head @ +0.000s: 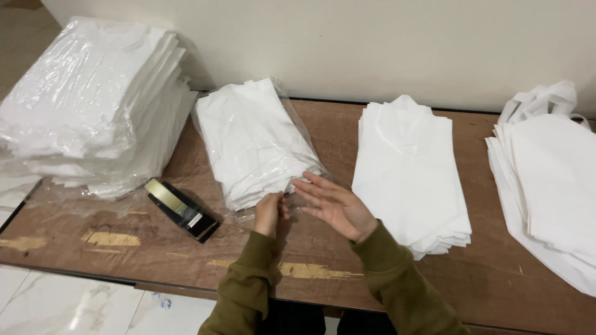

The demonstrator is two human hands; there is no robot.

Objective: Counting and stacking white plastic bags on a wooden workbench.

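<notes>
A stack of white folded garments in a clear plastic bag [251, 139] lies in the middle of the brown wooden table [124, 248]. My left hand [270, 212] pinches the open plastic flap at the bag's near end, fingers closed on the film. My right hand [332, 206] hovers just right of it, palm up and fingers spread, touching the bag's near right corner. Both arms wear olive green sleeves.
A tall pile of bagged white garments [93, 99] fills the far left. A black and gold tape dispenser [181, 209] lies left of my hands. An unbagged white folded stack [413, 167] sits to the right, and white bags with handles [549, 167] at the far right.
</notes>
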